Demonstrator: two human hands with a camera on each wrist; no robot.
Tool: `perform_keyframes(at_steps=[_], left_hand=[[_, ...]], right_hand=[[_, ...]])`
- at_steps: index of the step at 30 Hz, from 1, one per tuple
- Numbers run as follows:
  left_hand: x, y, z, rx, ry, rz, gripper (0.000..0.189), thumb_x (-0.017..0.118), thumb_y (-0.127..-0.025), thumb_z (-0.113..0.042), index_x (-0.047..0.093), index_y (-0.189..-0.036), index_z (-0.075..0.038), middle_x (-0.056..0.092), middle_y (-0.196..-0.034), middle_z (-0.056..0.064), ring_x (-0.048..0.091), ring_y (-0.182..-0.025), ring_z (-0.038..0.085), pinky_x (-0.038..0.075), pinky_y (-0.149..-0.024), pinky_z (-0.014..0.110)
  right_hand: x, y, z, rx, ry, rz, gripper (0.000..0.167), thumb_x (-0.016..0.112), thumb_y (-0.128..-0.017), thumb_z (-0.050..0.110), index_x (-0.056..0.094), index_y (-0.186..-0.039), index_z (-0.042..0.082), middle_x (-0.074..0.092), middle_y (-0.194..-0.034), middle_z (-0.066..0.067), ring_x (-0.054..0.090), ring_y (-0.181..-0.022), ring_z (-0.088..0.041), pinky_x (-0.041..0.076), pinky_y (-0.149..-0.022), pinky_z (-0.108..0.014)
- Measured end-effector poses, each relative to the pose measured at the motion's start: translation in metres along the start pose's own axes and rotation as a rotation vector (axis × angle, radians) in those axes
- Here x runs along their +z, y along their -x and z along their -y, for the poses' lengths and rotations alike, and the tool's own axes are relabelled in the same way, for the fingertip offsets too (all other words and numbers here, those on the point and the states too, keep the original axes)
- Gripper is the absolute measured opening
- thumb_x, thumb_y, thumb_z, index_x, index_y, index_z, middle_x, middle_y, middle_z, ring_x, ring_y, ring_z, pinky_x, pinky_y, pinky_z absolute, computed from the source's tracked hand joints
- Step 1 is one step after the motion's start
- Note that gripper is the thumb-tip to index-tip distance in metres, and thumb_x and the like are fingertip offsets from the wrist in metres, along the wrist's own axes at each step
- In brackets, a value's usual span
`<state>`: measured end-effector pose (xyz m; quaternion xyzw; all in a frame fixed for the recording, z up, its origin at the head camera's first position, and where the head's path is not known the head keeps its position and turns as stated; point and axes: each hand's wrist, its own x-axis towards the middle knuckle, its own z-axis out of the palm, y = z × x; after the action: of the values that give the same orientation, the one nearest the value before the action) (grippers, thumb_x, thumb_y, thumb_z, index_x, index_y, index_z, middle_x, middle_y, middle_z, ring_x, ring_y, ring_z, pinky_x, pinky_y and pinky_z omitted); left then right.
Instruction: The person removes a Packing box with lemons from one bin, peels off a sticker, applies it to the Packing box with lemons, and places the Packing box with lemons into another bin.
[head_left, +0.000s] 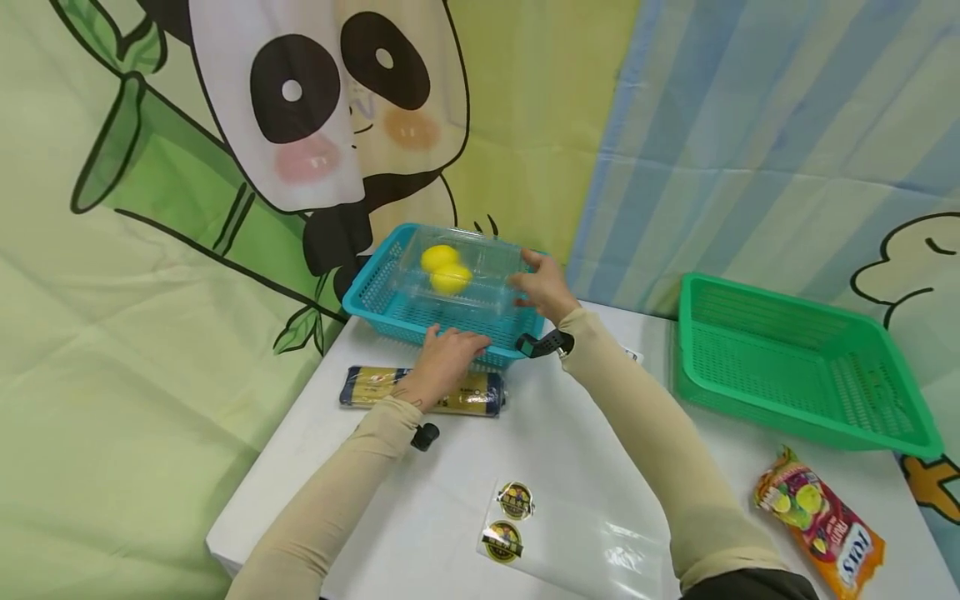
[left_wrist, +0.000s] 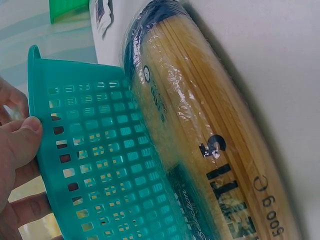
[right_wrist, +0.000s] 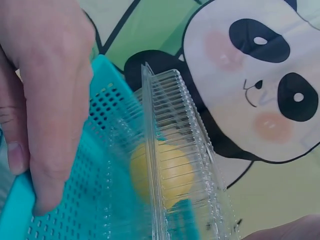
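Note:
A clear plastic clamshell box (head_left: 487, 254) lies tilted in a blue perforated basket (head_left: 390, 321) at the back of the table. Two lemons (head_left: 450, 279) show through its plastic; in the right wrist view one lemon (right_wrist: 167, 175) appears behind the ribbed wall. My right hand (head_left: 547, 287) holds the box's right end, fingers spread around it; only a sliver of this hand enters the right wrist view. My left hand (head_left: 446, 367) grips the basket's front rim, thumb (left_wrist: 25, 140) outside and fingers inside. Below it, a spaghetti pack (left_wrist: 195, 125) lies against the basket.
To the right stands a green basket (head_left: 795, 417). In front of it lies an orange snack bag (head_left: 821, 521). A clear plastic sheet with two round stickers (head_left: 502, 542) lies near the table's front. A panda-printed curtain (head_left: 525, 108) hangs behind.

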<state>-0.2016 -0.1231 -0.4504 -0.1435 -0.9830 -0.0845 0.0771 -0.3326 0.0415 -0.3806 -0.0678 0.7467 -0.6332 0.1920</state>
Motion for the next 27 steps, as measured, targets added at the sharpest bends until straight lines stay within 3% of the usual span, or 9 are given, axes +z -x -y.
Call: perform_keyframes(at_steps=[7,14,21,27], left_hand=[[-0.002,0.002,0.000,0.003,0.029,0.008,0.027,0.058,-0.103,-0.023,0.070,-0.127,-0.023,0.073,-0.124,0.000,0.068,-0.110,0.032,0.036,-0.108,0.071],[-0.002,0.001,0.002,0.009,0.047,0.004,0.027,0.058,-0.103,-0.021,0.069,-0.128,-0.022,0.073,-0.125,0.000,0.068,-0.109,0.032,0.035,-0.108,0.071],[0.001,0.000,0.002,0.017,0.062,-0.009,0.027,0.060,-0.102,-0.019,0.069,-0.127,-0.020,0.073,-0.124,0.003,0.068,-0.109,0.036,0.033,-0.108,0.074],[0.000,0.000,0.002,0.013,0.066,0.003,0.027,0.058,-0.103,-0.020,0.069,-0.127,-0.020,0.072,-0.127,0.002,0.066,-0.114,0.036,0.031,-0.109,0.074]], right_hand=[[-0.021,0.018,0.013,-0.034,0.023,-0.045,0.070,0.055,-0.098,0.000,0.029,-0.161,0.018,0.026,-0.168,0.001,0.056,-0.131,-0.035,0.057,-0.092,-0.053],[-0.048,0.034,0.021,-0.019,-0.019,-0.086,0.070,0.054,-0.098,-0.001,0.030,-0.160,0.018,0.022,-0.169,0.000,0.053,-0.128,-0.036,0.056,-0.097,-0.048],[-0.078,0.050,0.025,-0.037,-0.043,-0.149,0.067,0.054,-0.097,-0.002,0.032,-0.159,0.010,0.028,-0.167,-0.009,0.049,-0.137,-0.040,0.053,-0.101,-0.050],[-0.101,0.067,0.028,-0.053,-0.039,-0.198,0.066,0.053,-0.096,-0.003,0.035,-0.158,0.011,0.030,-0.165,-0.013,0.053,-0.124,-0.037,0.053,-0.102,-0.051]])
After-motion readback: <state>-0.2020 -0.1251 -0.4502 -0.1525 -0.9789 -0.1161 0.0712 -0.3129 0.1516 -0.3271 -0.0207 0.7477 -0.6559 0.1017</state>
